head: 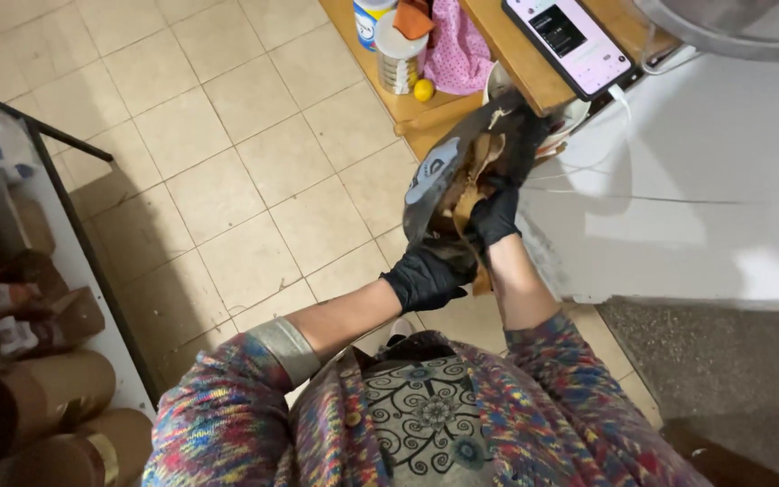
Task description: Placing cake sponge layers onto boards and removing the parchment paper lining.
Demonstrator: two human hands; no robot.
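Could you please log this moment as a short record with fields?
left hand: black glove, gripping the lower end of a dark shoe
right hand: black glove, inside the shoe's opening
shoe: held upright above the tiled floor, tan lining showing
behind: wooden shelf with tin can, small yellow fruit, pink cloth
upper right: smartphone, screen lit

Beige tiled floor (227, 162), a wooden shelf (389, 90) above, a white counter (723, 198) at right.
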